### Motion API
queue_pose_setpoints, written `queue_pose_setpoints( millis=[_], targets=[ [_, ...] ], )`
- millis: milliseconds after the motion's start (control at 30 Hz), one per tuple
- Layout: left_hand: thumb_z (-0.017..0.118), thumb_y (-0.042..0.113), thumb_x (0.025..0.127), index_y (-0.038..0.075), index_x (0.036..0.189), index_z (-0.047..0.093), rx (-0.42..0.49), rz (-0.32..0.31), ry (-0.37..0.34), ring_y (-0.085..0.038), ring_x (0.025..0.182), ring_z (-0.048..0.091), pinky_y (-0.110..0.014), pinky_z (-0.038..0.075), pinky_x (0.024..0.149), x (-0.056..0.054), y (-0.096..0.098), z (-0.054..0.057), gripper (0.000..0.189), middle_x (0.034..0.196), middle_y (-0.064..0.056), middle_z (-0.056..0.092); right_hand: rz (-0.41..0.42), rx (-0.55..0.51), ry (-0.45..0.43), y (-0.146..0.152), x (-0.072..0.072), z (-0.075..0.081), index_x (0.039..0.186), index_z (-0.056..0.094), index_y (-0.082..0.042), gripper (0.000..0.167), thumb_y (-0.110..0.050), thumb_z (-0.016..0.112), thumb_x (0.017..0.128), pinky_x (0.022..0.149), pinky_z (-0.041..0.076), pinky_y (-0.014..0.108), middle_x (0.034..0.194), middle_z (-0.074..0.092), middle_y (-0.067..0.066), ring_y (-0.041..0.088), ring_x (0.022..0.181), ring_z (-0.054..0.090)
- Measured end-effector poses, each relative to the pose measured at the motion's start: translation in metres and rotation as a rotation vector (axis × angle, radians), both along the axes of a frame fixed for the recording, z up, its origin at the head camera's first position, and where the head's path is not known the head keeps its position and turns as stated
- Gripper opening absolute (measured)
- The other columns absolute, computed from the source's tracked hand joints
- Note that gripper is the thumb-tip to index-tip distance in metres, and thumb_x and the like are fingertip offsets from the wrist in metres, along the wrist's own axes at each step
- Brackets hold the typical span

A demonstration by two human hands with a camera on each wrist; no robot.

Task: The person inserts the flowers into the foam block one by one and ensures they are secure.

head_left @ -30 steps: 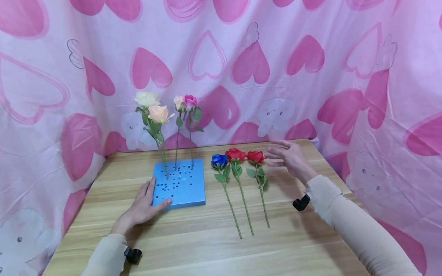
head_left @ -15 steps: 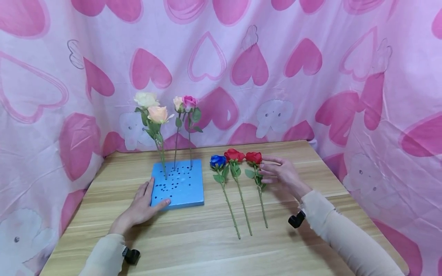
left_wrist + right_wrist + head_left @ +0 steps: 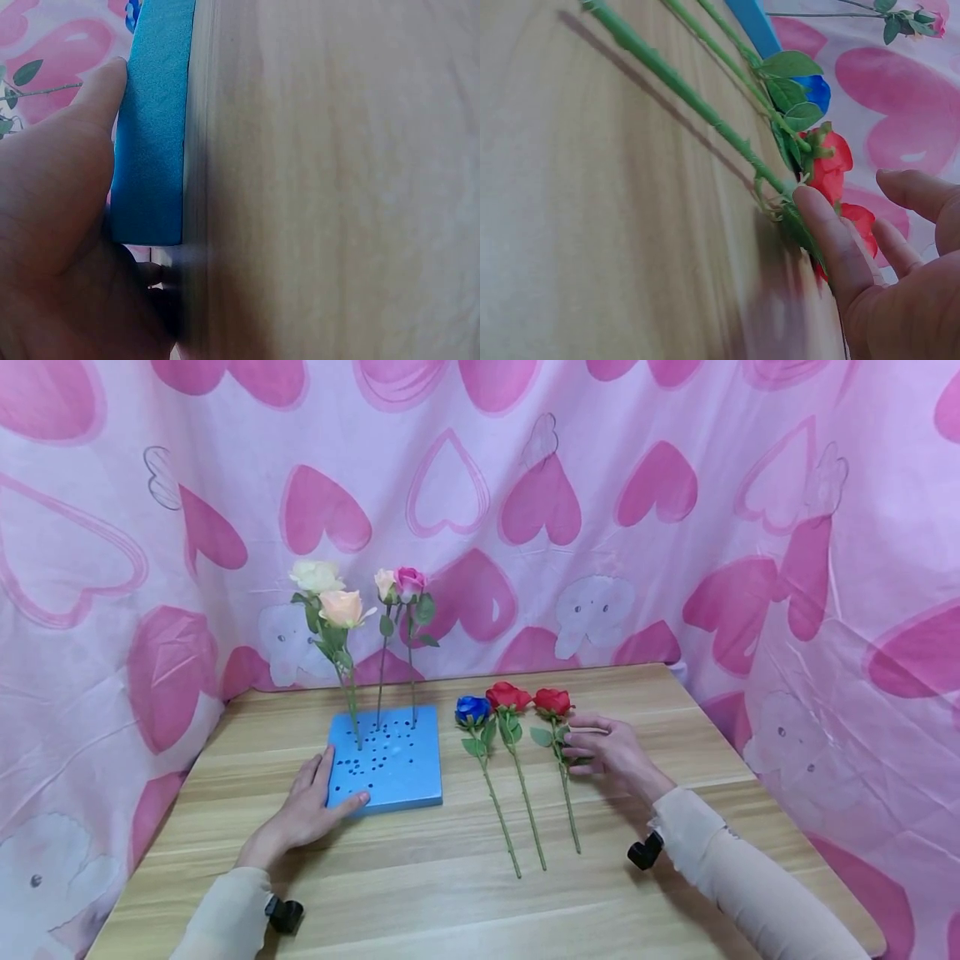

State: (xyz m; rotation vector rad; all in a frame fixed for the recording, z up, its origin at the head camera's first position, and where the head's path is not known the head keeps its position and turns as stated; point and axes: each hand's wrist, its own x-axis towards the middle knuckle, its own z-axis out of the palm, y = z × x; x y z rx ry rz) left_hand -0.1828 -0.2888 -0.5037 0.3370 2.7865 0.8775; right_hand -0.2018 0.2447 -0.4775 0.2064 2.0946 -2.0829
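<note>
The left hand point(image 3: 311, 806) rests at the near left corner of the blue block point(image 3: 405, 787), its thumb on the top face and its fingers extended along the left side; the grip is wide, bracing the block without closing around it. The block lies flat on the left half of the table point(image 3: 450, 910), its top face perforated with holes. Four flowers stand in it: a white rose point(image 3: 317, 576) and a peach rose point(image 3: 345, 608) at left, a cream rose point(image 3: 385, 583) and a pink rose point(image 3: 410, 581) at far right. To the right of the block, a blue rose point(image 3: 472, 711), a middle red rose point(image 3: 508, 696) and a right red rose point(image 3: 552, 702) lie side by side, blooms far, stem ends near. The right hand point(image 3: 618, 756) is at the leaves of the right red rose, fingers parted and unclosed, gripping nothing; fingertip contact cannot be confirmed. A heart-patterned curtain point(image 3: 540, 502) hangs behind the table.
</note>
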Motion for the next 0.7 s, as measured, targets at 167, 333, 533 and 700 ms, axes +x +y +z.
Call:
queue_pose_setpoints(
  millis=[167, 333, 533, 700],
  targets=[
    [0.065, 0.068, 0.105, 0.004, 0.177, -0.006, 0.001, 0.002, 0.000, -0.064, 0.164, -0.001, -0.084, 0.011, 0.126, -0.001, 0.001, 0.001, 0.121, 0.179, -0.040, -0.001, -0.007, 0.017, -0.021, 0.001, 0.001, -0.005, 0.155, 0.056, 0.005, 0.056, -0.005, 0.077, 0.105, 0.092, 0.068, 0.053, 0.136, 0.075, 0.028, 0.042, 0.120, 0.078],
    [0.065, 0.069, 0.105, 0.004, 0.177, -0.007, -0.001, 0.005, -0.007, -0.065, 0.164, -0.001, -0.084, 0.011, 0.126, 0.000, 0.002, 0.002, 0.121, 0.179, -0.039, -0.001, -0.003, 0.054, -0.018, 0.003, 0.002, -0.011, 0.153, 0.056, 0.009, 0.056, -0.008, 0.080, 0.104, 0.092, 0.068, 0.048, 0.133, 0.077, 0.027, 0.035, 0.112, 0.081],
    [0.065, 0.068, 0.105, 0.003, 0.177, -0.007, -0.007, 0.004, -0.018, -0.065, 0.164, -0.002, -0.083, 0.011, 0.126, 0.000, 0.002, 0.003, 0.121, 0.179, -0.040, -0.002, -0.010, 0.098, -0.025, 0.004, 0.003, -0.019, 0.155, 0.057, 0.006, 0.063, -0.010, 0.084, 0.101, 0.089, 0.069, 0.046, 0.133, 0.077, 0.026, 0.026, 0.109, 0.081],
    [0.065, 0.068, 0.105, 0.003, 0.177, -0.007, 0.003, 0.005, -0.007, -0.064, 0.164, -0.002, -0.084, 0.010, 0.126, 0.000, 0.000, 0.001, 0.120, 0.180, -0.039, -0.002, -0.010, 0.136, -0.069, 0.004, 0.003, -0.020, 0.159, 0.057, -0.001, 0.066, -0.007, 0.085, 0.099, 0.081, 0.070, 0.043, 0.142, 0.072, 0.025, 0.023, 0.103, 0.082]
  ],
)
